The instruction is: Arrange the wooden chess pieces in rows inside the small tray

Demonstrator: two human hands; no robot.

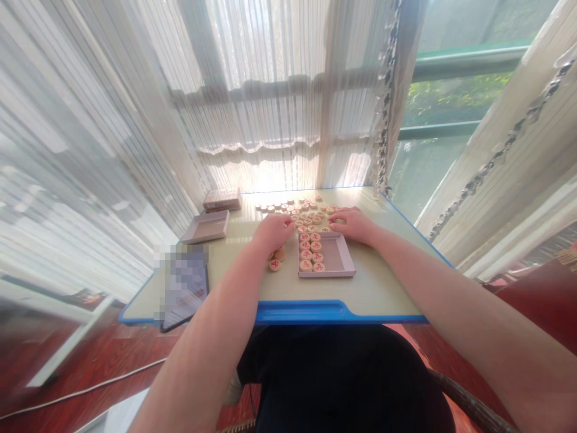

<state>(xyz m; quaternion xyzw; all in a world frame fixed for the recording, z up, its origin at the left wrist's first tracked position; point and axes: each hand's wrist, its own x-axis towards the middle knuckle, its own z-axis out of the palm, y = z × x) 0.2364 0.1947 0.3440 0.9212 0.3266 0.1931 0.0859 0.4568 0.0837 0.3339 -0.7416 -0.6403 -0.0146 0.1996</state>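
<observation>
Right now, your left hand (276,230) and right hand (352,225) curl with fingertips nearly closed; whether either pinches a disc can't be told. Between and beyond them, many round pale wooden discs (309,222) lie loose. Nearer you, a shallow pinkish-grey cardboard tray (336,255) holds eight, paired in two columns. Your left wrist partly hides others; farther markings blur in glare.

Loose round pale pieces (307,222), mostly beyond shallow open box (334,257), eight red-marked pieces (317,257) inside, two columns
</observation>
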